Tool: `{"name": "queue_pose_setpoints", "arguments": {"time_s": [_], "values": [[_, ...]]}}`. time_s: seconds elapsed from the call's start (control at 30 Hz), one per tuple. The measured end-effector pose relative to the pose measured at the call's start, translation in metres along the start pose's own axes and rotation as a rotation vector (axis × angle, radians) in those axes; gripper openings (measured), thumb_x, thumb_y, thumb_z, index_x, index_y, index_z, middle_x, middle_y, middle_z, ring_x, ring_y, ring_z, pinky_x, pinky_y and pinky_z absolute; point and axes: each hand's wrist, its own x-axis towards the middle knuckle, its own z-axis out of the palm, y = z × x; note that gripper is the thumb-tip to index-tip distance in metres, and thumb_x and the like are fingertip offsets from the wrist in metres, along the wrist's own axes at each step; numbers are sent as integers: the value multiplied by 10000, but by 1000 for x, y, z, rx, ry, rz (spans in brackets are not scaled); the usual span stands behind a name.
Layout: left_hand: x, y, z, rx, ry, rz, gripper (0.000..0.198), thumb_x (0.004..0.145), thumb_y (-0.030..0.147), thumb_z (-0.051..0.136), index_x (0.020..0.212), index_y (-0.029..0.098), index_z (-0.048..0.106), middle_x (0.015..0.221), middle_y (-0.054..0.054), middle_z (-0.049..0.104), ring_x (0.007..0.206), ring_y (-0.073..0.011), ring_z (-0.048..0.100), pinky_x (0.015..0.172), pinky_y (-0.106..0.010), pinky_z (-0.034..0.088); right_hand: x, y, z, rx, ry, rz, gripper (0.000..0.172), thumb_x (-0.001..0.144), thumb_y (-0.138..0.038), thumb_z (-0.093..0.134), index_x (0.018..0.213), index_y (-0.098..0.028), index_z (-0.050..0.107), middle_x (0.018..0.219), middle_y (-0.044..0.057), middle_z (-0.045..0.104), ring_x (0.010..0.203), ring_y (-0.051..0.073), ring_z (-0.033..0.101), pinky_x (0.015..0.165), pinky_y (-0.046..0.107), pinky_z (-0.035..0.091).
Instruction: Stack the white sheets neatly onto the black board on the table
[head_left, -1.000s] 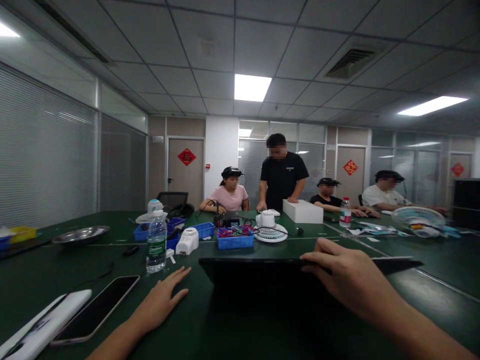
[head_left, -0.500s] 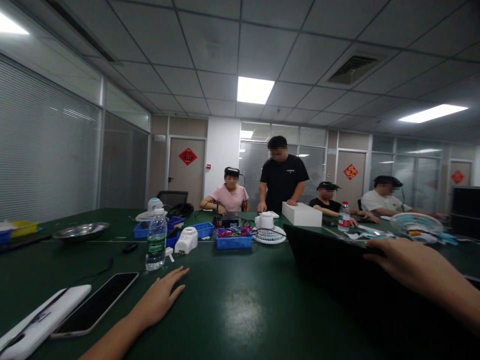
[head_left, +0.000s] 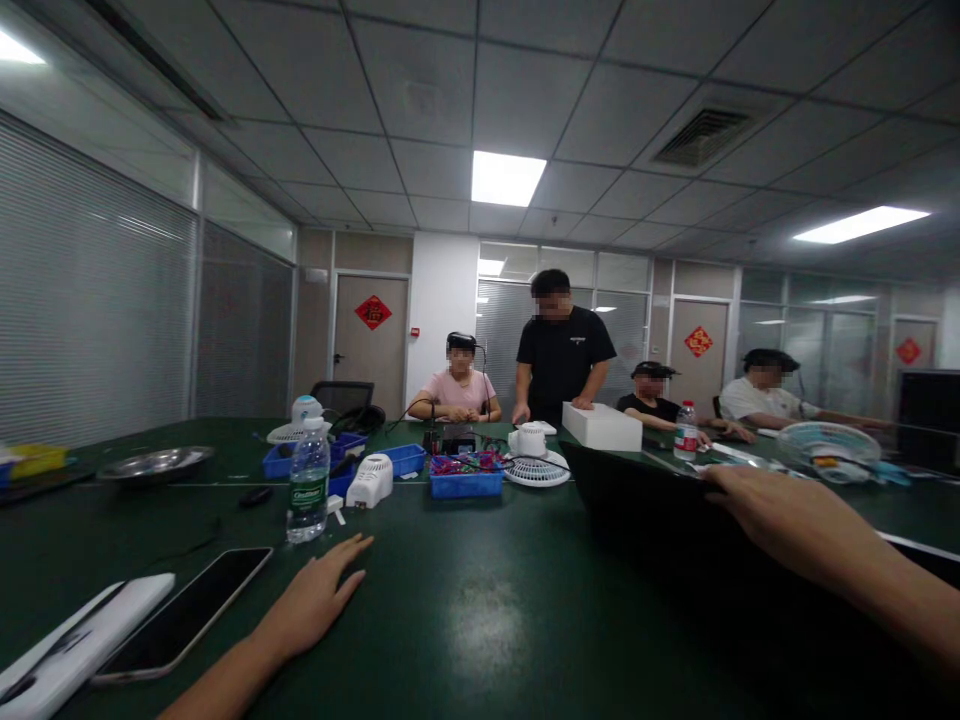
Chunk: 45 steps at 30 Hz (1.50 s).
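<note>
My left hand (head_left: 319,592) lies palm down on the green table with its fingers spread, holding nothing. Just beyond its fingertips stands a water bottle (head_left: 308,490) with a green label; a black-screened phone (head_left: 187,612) and a white device with a dark cord (head_left: 90,635) lie to its left. At right, my right hand (head_left: 776,510) grips the top edge of a thin, black panel (head_left: 675,540), fingers bent over it. The panel is tilted, and its lower part merges into darkness, so its exact kind is unclear.
Ahead lie a blue bin of wires (head_left: 466,482), a white fan (head_left: 536,467), a white housing (head_left: 370,482) and a white box (head_left: 602,427). A metal dish (head_left: 155,464) sits left, another bottle (head_left: 685,432) right. Several people are across the table, one standing (head_left: 566,350).
My right hand has shifted slightly left along with the panel's edge, and more of a pale strip shows beyond my forearm. My left hand keeps its place on the table.
</note>
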Motion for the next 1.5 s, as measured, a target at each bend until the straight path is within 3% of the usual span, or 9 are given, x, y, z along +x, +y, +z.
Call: {"name": "queue_pose_setpoints", "arguments": {"time_s": [0.17,0.4,0.53,0.73,0.87,1.0,1.1,1.2,1.5], "values": [[3,-2,3,-39,9,-30,647,881,508,443,1459,219,477,1555,-89,445,1419,-296,417,1166,-499,320,17,-41,-45,28,-186,-109,262,938,-398,454,1048,-218,610,891,78,701,709,238,659,598,347,461],[4,-4,-3,-157,28,-93,650,908,548,370,1398,160,551,1467,-102,556,1346,-271,516,1119,-423,398,18,-159,-90,207,-220,-341,112,968,-232,429,982,-233,540,739,0,665,598,187,626,533,313,340],[3,-2,-10,-220,61,-128,664,927,595,294,1311,176,638,1401,-84,621,1317,-267,547,1106,-404,412,5,-220,-63,290,-212,-508,89,871,-173,538,946,-216,515,785,-3,673,611,183,629,516,310,332],[5,2,-16,-243,64,-146,677,923,615,270,1242,193,693,1383,-84,631,1315,-282,548,1110,-421,405,-22,-271,28,371,-228,-633,242,892,-411,611,1022,-215,554,949,24,708,737,220,679,555,298,419],[3,3,-8,-217,23,-75,614,838,652,477,1237,242,700,1495,-71,515,1385,-307,462,1157,-443,339,-7,-238,67,488,-453,-400,458,911,-611,497,1219,-278,560,1148,35,679,986,230,653,843,333,484],[0,3,-2,-101,-33,-5,594,792,649,569,1279,322,663,1551,-38,440,1449,-329,349,1194,-515,245,7,-160,113,343,-527,-41,514,952,-414,415,1410,-186,475,1498,135,435,1383,279,385,1141,425,269],[-1,6,-2,-36,-72,-13,605,825,657,522,1327,335,622,1563,-40,417,1454,-327,336,1192,-520,245,-9,-98,154,216,-623,241,716,910,-513,433,1462,-58,411,1564,255,262,1465,406,183,1148,595,152],[0,8,-2,-26,-84,-28,631,830,677,496,1340,323,610,1570,-45,402,1456,-338,324,1190,-529,243,-36,-52,186,151,-735,470,898,883,-707,315,1489,-47,372,1530,308,288,1412,485,261,1041,705,237],[0,15,-2,-4,-83,-62,646,836,678,466,1318,282,632,1563,-80,402,1451,-333,334,1188,-533,228,-50,-13,215,172,-734,432,724,891,-669,373,1460,-229,452,1402,173,511,1299,374,455,1016,552,348]]}}
